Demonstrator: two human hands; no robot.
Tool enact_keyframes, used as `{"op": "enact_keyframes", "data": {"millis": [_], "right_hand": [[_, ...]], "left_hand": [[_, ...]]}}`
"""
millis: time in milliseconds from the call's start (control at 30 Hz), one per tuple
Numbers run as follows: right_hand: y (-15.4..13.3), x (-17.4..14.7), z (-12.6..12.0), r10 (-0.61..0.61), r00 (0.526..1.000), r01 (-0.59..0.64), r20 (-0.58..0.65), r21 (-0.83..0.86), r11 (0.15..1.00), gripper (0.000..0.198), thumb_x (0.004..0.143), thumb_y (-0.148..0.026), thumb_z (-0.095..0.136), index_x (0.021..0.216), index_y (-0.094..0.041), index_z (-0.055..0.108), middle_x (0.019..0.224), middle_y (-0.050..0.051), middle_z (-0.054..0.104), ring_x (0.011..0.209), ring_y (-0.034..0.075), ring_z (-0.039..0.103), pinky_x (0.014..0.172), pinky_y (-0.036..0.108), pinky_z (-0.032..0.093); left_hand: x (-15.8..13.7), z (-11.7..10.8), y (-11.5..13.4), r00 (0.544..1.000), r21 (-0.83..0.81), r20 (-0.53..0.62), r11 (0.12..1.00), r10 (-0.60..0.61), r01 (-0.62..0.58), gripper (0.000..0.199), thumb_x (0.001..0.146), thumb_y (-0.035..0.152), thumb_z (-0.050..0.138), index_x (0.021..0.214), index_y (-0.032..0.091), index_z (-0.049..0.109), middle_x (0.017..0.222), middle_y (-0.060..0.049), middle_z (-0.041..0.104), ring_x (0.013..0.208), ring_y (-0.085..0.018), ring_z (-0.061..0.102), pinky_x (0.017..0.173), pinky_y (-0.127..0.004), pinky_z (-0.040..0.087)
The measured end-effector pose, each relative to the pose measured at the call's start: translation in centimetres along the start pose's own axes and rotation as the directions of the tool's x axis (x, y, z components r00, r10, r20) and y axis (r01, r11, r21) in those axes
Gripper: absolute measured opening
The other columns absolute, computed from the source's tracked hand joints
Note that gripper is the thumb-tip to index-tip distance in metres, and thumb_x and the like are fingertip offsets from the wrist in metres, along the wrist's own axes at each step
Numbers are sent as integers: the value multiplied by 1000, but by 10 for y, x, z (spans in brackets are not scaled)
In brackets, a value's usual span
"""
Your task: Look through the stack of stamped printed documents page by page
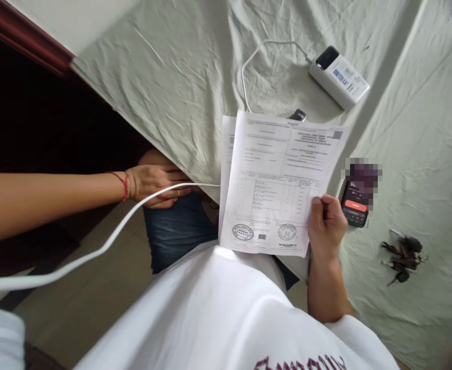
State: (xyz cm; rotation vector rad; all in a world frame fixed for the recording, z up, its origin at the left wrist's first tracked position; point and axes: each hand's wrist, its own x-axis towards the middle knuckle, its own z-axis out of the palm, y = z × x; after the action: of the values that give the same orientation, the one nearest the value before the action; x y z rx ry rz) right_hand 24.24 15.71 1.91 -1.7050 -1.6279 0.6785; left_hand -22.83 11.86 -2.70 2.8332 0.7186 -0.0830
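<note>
My right hand (328, 222) pinches the right edge of a printed document (276, 174), thumb on top. Lines of text, a table and two round stamps show on its front. A second sheet (225, 154) peeks out behind it on the left. My left hand (158, 185), with a red thread at the wrist and a ring, lies with fingers stretched out by my knee in blue jeans (175, 226). It holds nothing that I can see. A white cable (110, 239) crosses in front of that hand and disappears behind the papers.
A pale green cloth (195, 67) covers the surface. On it are a white power bank (339, 77) with a cable, a phone (356, 203) with its screen lit, and a bunch of keys (405, 256). A small dark object (298, 115) is partly hidden behind the document.
</note>
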Motion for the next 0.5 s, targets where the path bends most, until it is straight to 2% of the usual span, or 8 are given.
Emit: {"op": "enact_keyframes", "data": {"millis": [133,233,300,400,500], "right_hand": [[-6,1,2,8,999,-2,40,-137,991,29,94,-46,59,94,-17,63,72,-3,55,60,9,46,60,24,40],[-12,3,5,39,998,-30,49,-167,986,37,84,-53,70,94,-18,62,70,-5,51,58,9,43,58,25,39],[-14,3,7,91,991,-74,97,-167,983,38,79,-53,74,88,-19,60,65,-7,48,56,8,40,56,25,36],[-14,2,8,117,978,-89,174,-161,983,32,81,-47,73,77,-20,57,62,-7,44,57,8,36,56,24,34],[-11,1,7,87,979,-60,184,-145,988,28,86,-44,68,76,-20,58,62,-7,42,57,8,35,58,24,33]], "left_hand": [[-1,4,1,997,-102,37,992,-67,71,47,97,29,49,136,8,65,152,-15,56,145,-25,43,126,-48,30],[0,4,3,994,-159,47,982,-100,106,48,97,28,48,137,7,64,154,-14,55,147,-24,41,128,-49,26],[1,3,3,994,-161,37,981,-101,105,48,97,28,48,136,8,64,153,-14,56,146,-24,42,128,-49,27],[3,1,3,996,-140,15,986,-87,88,47,98,28,48,136,8,65,152,-15,57,144,-24,45,127,-48,29],[3,1,3,993,-166,52,979,-109,117,48,97,28,49,136,7,65,152,-14,57,142,-24,46,126,-48,29]]}}
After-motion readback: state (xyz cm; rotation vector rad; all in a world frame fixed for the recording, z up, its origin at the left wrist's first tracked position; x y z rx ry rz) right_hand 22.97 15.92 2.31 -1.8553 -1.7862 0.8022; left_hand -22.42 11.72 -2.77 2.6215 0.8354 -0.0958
